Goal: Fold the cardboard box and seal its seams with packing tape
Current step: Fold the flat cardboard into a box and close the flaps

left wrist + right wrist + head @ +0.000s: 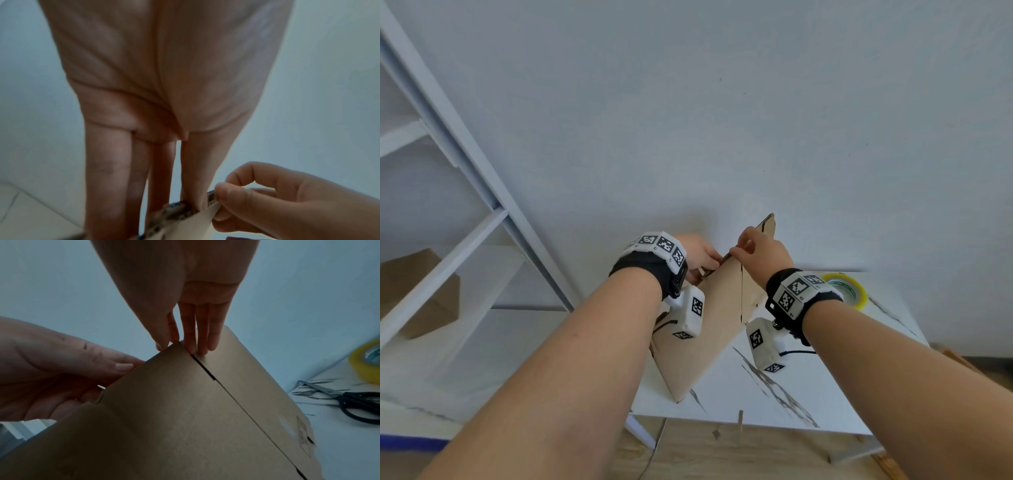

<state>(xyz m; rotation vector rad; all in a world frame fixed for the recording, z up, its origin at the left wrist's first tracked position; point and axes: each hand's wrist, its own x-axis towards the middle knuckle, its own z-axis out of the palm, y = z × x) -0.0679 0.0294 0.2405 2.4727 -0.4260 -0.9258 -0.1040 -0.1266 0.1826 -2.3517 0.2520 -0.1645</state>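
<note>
A flattened brown cardboard box (709, 329) stands tilted on one corner on the white table (808, 387). Both hands meet at its raised top edge. My left hand (710, 265) pinches that edge, thumb (123, 366) on the near face and fingers behind. Just to its right, my right hand (736, 251) pinches the same corrugated edge (211, 199) next to a slit between flaps (203, 368). In the right wrist view its fingers (197, 337) lie on the near face and its thumb sits behind. A yellowish roll of packing tape (847, 289) lies on the table's far right.
Black-handled scissors (349, 400) lie on the table near the tape (363, 361). A white shelf frame (448, 171) stands at the left with brown cardboard (421, 294) behind it. A plain wall is close behind the box. Wooden floor shows below the table's front edge.
</note>
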